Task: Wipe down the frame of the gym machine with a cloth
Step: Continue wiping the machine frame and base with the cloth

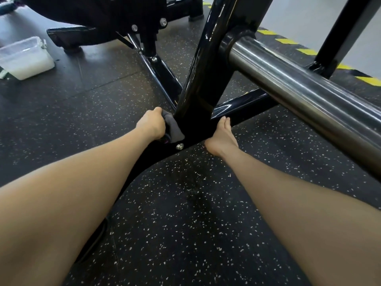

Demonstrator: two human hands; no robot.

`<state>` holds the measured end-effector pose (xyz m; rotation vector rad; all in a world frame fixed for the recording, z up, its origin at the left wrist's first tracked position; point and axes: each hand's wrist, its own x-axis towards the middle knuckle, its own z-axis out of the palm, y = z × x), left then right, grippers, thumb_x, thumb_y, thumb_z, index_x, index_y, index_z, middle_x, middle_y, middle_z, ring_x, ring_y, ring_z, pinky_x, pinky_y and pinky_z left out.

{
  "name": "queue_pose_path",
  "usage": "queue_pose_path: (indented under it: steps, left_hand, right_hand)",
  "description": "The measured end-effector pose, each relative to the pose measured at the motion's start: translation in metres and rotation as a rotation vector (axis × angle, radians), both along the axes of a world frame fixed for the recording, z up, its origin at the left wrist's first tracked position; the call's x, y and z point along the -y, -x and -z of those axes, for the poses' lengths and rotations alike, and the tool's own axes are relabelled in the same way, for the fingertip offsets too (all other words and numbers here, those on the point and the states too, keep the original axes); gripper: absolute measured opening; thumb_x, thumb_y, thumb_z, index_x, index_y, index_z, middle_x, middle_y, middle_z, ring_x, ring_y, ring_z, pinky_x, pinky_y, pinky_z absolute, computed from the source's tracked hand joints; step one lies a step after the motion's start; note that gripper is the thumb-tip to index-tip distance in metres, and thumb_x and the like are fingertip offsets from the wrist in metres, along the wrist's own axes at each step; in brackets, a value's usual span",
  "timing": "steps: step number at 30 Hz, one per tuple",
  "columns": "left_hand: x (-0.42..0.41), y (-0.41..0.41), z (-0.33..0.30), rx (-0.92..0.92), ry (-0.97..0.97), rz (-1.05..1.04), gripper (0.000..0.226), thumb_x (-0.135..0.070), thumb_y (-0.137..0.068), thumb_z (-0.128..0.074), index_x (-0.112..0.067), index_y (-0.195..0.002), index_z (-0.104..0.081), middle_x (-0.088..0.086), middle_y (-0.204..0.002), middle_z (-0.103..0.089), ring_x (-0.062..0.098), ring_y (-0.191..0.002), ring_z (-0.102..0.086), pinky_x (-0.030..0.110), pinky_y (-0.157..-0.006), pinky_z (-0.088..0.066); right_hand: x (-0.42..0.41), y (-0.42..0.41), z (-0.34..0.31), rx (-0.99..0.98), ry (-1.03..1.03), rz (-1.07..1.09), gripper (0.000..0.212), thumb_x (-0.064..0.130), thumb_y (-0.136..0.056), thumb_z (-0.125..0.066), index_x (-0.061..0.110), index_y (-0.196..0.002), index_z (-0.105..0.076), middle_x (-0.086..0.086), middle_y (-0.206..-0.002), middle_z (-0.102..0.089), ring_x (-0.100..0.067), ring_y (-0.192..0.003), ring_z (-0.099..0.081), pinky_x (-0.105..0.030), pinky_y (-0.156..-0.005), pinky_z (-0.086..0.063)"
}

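Floor: dark rubber matting point(185, 213) flecked with pale specks.
Far left: a clear plastic tub point(24, 58) on the matting.
Far right: yellow-and-black striped tape point(309, 51) along the matting's edge.
Centre: black machine frame point(243, 107) bolted down.

tub point(24, 58) on floor point(185, 213) left of frame upright point(206, 65)

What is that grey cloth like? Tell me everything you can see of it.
The grey cloth is a soft, dark grey fabric, bunched and crumpled, not spread flat. The left hand grips it and presses it against the base of the glossy black upright post, low near the floor, just above a silver bolt. Part of it is hidden under the fingers.
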<state>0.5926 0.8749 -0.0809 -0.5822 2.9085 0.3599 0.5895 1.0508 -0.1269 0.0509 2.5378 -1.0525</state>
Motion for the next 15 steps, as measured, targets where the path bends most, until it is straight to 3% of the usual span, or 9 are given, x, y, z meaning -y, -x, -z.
queue_pose_path:
  steps: [6, 9, 15]
  left_hand:
    - [-0.007, -0.035, 0.006, -0.115, 0.094, 0.249, 0.023, -0.011, -0.096, -0.043, -0.007, -0.119, -0.045, 0.017, -0.121, -0.047, 0.039, -0.111, -0.048, 0.039, -0.078, -0.035]
    - [-0.004, -0.024, 0.006, -0.092, 0.083, 0.176, 0.020, -0.008, -0.093, -0.042, -0.008, -0.114, -0.044, 0.017, -0.118, -0.047, 0.040, -0.109, -0.049, 0.041, -0.078, -0.036]
    - [0.006, 0.007, 0.007, 0.021, 0.079, 0.043, 0.031, -0.006, -0.092, -0.042, -0.007, -0.123, -0.044, 0.020, -0.124, -0.051, 0.040, -0.113, -0.051, 0.042, -0.086, -0.042]
  right_hand:
    - [0.006, 0.000, 0.004, -0.005, 0.021, 0.050, 0.090, 0.007, -0.089, -0.053, 0.015, -0.151, 0.012, 0.004, -0.158, 0.019, -0.024, -0.143, -0.022, -0.037, -0.108, -0.033]
    - [0.009, -0.001, 0.006, -0.011, 0.012, 0.047, 0.089, 0.007, -0.090, -0.052, 0.016, -0.151, 0.013, 0.006, -0.158, 0.020, -0.024, -0.143, -0.023, -0.036, -0.106, -0.033]
    - [0.003, 0.000, 0.006, -0.010, 0.007, 0.017, 0.093, 0.004, -0.087, -0.053, 0.019, -0.151, 0.013, 0.008, -0.158, 0.019, -0.022, -0.143, -0.024, -0.035, -0.100, -0.044]
